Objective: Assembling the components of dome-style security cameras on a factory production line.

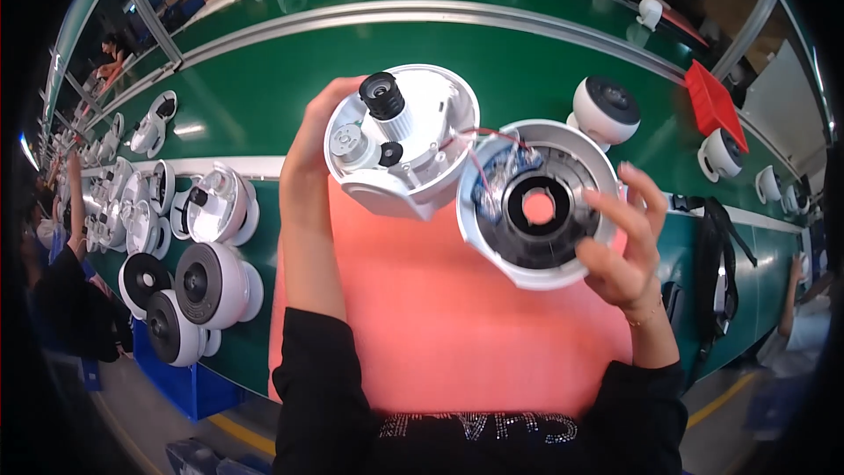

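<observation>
My left hand [314, 123] grips the outer side of a white round camera housing half [422, 114]. In it I see a black lens barrel [382, 95] standing up, a round silver motor [350, 144] and white plastic walls. My right hand [635, 242] is at the right rim of the matching shell half [501, 259], fingers curled over its edge. That shell is black inside, with a round hole in the middle and a small circuit board [505, 178] at its left. Thin red wires [488, 133] link the two halves. Both are held above a pink mat [413, 325].
At left, several white-and-black camera units [211, 286] crowd the green bench, above a blue bin [207, 391]. One assembled camera [607, 110] stands beyond the right shell. Farther right are a red tray [714, 104] and a black strap [714, 273]. Other people sit along the line.
</observation>
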The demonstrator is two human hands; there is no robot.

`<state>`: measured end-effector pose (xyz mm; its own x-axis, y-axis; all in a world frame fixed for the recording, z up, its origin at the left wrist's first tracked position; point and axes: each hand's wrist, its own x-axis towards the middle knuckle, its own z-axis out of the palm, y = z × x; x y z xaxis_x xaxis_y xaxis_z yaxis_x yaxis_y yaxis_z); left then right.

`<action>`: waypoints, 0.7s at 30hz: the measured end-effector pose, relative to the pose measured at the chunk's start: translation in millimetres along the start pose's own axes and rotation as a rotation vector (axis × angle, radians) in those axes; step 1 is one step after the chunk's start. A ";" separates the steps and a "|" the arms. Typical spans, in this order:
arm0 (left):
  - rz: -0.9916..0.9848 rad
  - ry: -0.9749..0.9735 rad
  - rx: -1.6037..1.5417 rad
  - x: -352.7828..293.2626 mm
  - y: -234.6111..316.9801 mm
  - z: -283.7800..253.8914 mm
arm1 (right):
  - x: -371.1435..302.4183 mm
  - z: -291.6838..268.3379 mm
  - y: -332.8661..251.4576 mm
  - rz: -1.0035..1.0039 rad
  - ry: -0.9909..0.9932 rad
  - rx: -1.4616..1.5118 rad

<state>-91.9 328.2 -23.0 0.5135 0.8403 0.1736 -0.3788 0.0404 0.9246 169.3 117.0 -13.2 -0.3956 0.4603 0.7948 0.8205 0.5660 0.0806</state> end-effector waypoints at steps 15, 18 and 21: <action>-0.113 -0.797 0.850 -43.2 -51.0 105.0 | -12.3 -11.9 -12.6 0.287 -0.757 1.511; 0.521 -0.101 1.093 -107.7 -32.5 94.8 | -12.4 -8.4 -6.9 0.402 -0.728 1.460; 0.446 -0.143 1.239 -192.5 -25.5 80.6 | -11.2 -1.9 -13.4 0.774 -0.651 1.493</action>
<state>-119.0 121.8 -52.6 0.6343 0.5854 0.5049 0.3742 -0.8040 0.4621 163.6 102.9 -22.1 -0.5267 0.8499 0.0167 -0.0003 0.0195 -0.9998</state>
